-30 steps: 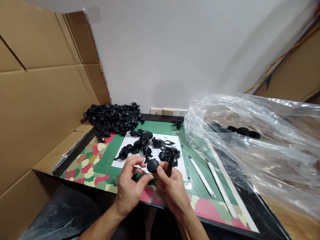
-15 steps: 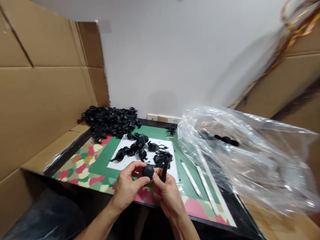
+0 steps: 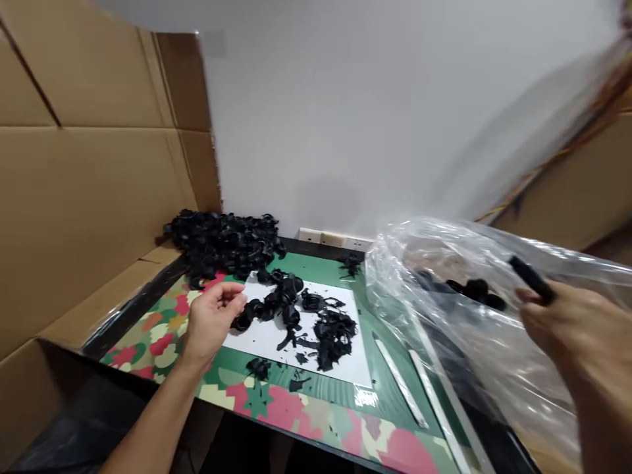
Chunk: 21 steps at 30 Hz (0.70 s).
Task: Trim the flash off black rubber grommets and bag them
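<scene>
My left hand [image 3: 210, 322] hovers at the left edge of a white sheet [image 3: 363, 368], its thumb and forefinger curved with a gap between the tips. Nothing shows in its fingers. Just beside its fingertips lies a cluster of black round rubbery parts [image 3: 281, 296] with ragged edges. Far to the right, blurred by motion, my right hand [image 3: 563, 316] is closed around a short black stick-like tool [image 3: 532, 280], whose working end I cannot make out. Under that hand spreads a clear plastic bag [image 3: 424, 243] with several smooth black round pieces [image 3: 476, 289] in it.
A large heap of black scraps [image 3: 222, 243] sits at the back left against a cardboard wall [image 3: 99, 171]. Black trimmings [image 3: 336, 336] lie on the sheet. White strips [image 3: 399, 382] lie on the green mat [image 3: 316, 263]. Sockets [image 3: 333, 240] line the back wall.
My hands have parted from the middle, where they held a black round piece together. The left moved to the cluster; the right swung over the bag with the tool. The round piece has left my hands.
</scene>
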### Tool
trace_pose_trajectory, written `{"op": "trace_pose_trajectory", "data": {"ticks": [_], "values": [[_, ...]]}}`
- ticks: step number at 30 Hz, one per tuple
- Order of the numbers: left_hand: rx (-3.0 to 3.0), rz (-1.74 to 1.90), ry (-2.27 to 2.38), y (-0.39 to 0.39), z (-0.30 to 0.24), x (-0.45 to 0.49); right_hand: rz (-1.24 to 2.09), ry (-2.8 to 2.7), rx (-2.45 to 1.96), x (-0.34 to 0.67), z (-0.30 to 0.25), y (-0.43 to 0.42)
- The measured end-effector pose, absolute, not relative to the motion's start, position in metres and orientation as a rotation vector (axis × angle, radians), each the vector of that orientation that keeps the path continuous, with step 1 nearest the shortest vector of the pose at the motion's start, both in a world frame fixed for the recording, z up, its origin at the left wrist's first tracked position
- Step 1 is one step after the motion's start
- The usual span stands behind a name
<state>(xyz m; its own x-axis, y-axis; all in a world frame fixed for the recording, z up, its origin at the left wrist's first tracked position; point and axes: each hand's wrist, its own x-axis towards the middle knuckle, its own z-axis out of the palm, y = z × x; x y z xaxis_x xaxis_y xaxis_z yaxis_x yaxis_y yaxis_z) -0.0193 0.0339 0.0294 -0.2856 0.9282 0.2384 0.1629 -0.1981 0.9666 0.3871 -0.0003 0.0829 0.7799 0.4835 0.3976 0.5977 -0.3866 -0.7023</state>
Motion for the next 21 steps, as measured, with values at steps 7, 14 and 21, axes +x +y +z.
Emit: {"op": "trace_pose_trajectory", "data": {"ticks": [7, 14, 21], "values": [[1.749, 1.208, 1.451, 0.041, 0.023, 0.013, 0.346, -0.921, -1.623, 0.289, 0.030, -0.036], [2.657, 0.656, 1.349, 0.066, 0.035, 0.083, 0.820, -1.055, -1.364, 0.236, -0.003, -0.021], [2.548, 0.696, 1.428, 0.085, 0.021, 0.091, 0.894, -1.032, -1.342, 0.241, -0.012, -0.020]]}}
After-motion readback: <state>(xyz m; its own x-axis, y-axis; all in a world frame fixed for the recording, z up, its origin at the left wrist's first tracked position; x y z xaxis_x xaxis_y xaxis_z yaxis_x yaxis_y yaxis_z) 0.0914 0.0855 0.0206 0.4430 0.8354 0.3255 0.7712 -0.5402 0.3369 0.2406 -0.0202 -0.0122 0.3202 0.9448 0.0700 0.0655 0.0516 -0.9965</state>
